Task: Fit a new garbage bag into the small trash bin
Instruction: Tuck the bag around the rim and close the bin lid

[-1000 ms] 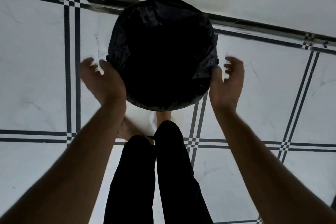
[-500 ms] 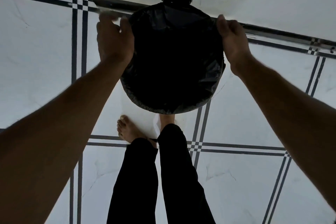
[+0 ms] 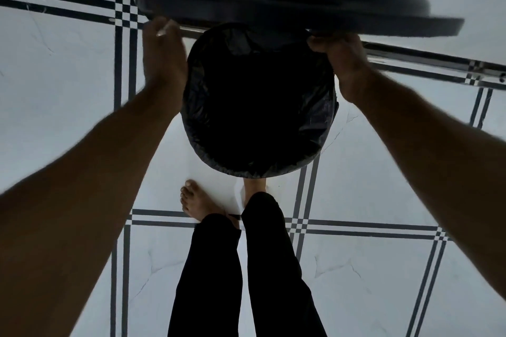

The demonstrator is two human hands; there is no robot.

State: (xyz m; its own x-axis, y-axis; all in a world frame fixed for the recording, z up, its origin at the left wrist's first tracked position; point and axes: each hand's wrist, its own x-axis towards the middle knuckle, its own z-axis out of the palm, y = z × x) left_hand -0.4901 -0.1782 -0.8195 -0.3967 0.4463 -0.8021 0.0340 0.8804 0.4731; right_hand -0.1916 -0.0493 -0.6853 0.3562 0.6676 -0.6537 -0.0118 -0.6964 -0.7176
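The small round trash bin stands on the floor in front of my feet, lined with a black garbage bag (image 3: 260, 107) whose edge is folded over the near rim (image 3: 246, 171). The bin's dark lid (image 3: 295, 5) stands raised over the far side. My left hand (image 3: 164, 57) lies against the far left rim, blurred, with its fingers curled at the bag's edge. My right hand (image 3: 342, 63) grips the bag's edge at the far right rim, just under the lid. The far rim is hidden by the lid.
White marble floor tiles (image 3: 383, 172) with dark double lines surround the bin. A metal floor strip (image 3: 427, 59) runs behind it. My bare left foot (image 3: 197, 202) and black trouser legs (image 3: 246, 268) stand right before the bin; the right foot is partly under it.
Both hands went from the bin's near sides to its far rim and took hold of the bag's edge. More of the raised lid shows now.
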